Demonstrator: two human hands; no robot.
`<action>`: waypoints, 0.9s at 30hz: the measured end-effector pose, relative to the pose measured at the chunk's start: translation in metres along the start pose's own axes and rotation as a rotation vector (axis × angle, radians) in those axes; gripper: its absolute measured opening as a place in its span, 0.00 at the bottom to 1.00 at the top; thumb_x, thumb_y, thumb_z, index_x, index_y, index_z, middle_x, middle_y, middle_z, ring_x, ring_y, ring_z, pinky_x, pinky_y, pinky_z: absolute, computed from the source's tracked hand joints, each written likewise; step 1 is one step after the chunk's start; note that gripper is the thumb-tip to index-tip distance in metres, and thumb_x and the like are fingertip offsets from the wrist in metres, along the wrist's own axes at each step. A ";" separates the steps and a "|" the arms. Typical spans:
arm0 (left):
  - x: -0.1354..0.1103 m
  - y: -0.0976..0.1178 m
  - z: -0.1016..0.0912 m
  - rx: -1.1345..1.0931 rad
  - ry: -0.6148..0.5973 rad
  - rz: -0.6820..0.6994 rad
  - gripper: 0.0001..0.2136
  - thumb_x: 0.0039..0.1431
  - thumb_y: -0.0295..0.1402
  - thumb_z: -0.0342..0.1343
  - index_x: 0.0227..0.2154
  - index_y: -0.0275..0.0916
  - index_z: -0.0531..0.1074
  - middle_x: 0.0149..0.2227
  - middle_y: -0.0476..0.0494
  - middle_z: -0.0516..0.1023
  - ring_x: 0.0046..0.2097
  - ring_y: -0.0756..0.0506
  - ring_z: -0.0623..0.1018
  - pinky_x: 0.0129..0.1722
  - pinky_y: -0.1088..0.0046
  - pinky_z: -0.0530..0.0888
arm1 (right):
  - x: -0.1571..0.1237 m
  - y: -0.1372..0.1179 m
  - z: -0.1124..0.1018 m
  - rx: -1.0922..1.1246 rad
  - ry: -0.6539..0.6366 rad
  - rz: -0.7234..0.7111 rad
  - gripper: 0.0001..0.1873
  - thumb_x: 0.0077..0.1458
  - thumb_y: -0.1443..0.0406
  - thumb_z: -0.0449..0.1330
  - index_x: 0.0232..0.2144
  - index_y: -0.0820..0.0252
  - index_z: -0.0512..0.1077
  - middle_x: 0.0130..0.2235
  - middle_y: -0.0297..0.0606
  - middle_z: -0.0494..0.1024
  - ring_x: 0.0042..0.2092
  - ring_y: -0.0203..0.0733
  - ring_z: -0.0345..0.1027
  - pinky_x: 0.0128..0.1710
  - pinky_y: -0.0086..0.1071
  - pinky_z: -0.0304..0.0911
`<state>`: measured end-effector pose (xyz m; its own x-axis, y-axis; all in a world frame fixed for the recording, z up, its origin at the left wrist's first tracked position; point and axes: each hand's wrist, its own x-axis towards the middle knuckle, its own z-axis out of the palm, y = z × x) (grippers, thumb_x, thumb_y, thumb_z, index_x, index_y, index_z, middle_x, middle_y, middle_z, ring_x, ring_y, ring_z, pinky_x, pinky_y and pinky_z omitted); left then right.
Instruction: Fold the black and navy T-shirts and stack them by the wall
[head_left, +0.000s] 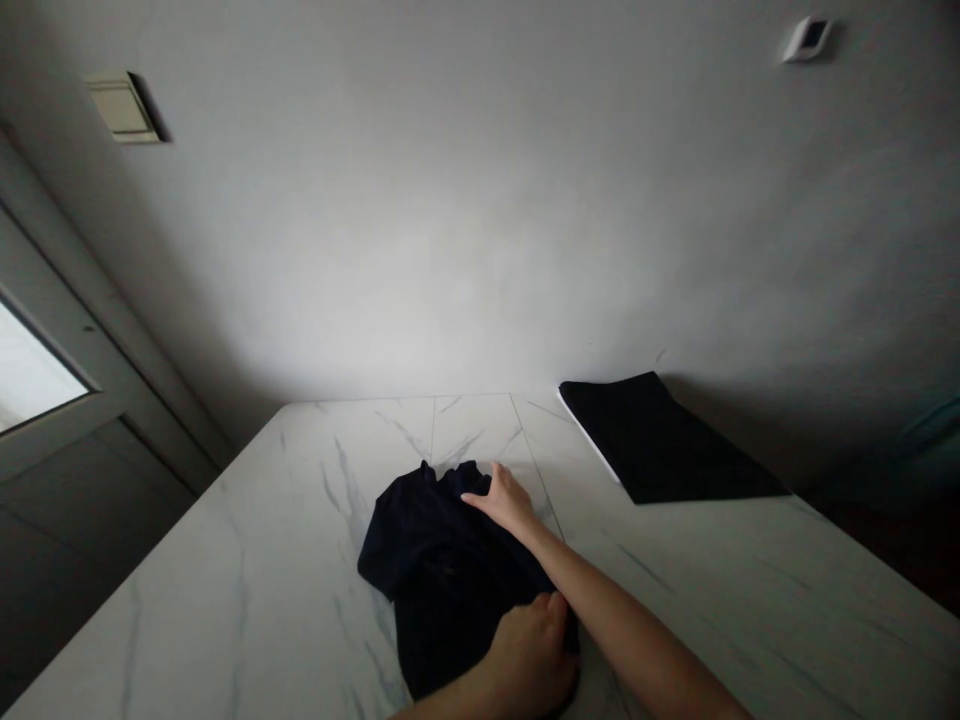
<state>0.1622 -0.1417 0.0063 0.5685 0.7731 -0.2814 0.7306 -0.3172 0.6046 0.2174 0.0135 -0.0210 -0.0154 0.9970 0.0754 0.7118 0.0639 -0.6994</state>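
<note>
A dark navy garment (442, 570), perhaps a shirt, lies bunched on the white marble-patterned table. A sleeve-like part spreads to its left, and its far edge is rumpled. My right hand (508, 500) pinches that far edge near its right corner, the thumb lying over the cloth and the fingertips partly hidden. Closer to me, my left hand (532, 645) is closed on the right side of the garment, its fingers curled round the fabric and mostly out of sight. The right forearm passes just beside the left hand.
A flat black sheet-like item (667, 450) with a white left edge lies on the table (285, 560) at the back right. Behind the table rises a grey wall (450, 200) with a light switch (124, 107) and a small white device (807, 40). A door (67, 400) stands left.
</note>
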 end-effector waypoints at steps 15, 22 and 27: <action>0.043 -0.145 -0.167 0.215 0.626 -0.229 0.15 0.59 0.26 0.50 0.49 0.38 0.69 0.50 0.38 0.75 0.53 0.43 0.73 0.56 0.66 0.66 | -0.002 0.044 -0.036 0.872 0.104 0.092 0.14 0.43 0.57 0.58 0.33 0.57 0.73 0.33 0.35 0.81 0.40 0.48 0.74 0.42 0.39 0.67; 0.071 -0.168 -0.157 0.243 0.521 -0.307 0.17 0.58 0.33 0.55 0.51 0.44 0.70 0.50 0.41 0.76 0.54 0.40 0.73 0.53 0.61 0.67 | -0.004 0.040 -0.055 1.347 0.045 0.179 0.19 0.37 0.54 0.70 0.32 0.57 0.76 0.34 0.36 0.83 0.40 0.50 0.76 0.46 0.41 0.68; 0.068 -0.173 -0.153 0.156 0.478 -0.360 0.12 0.56 0.34 0.56 0.43 0.43 0.72 0.46 0.42 0.79 0.53 0.37 0.74 0.53 0.56 0.64 | -0.002 0.043 -0.064 1.346 0.133 0.217 0.19 0.36 0.52 0.71 0.28 0.55 0.75 0.31 0.34 0.82 0.40 0.50 0.76 0.44 0.40 0.68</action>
<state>0.0163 0.0497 -0.0039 0.0701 0.9957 -0.0607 0.9122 -0.0394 0.4078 0.2924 0.0119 -0.0057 0.1293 0.9855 -0.1097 -0.5362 -0.0236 -0.8437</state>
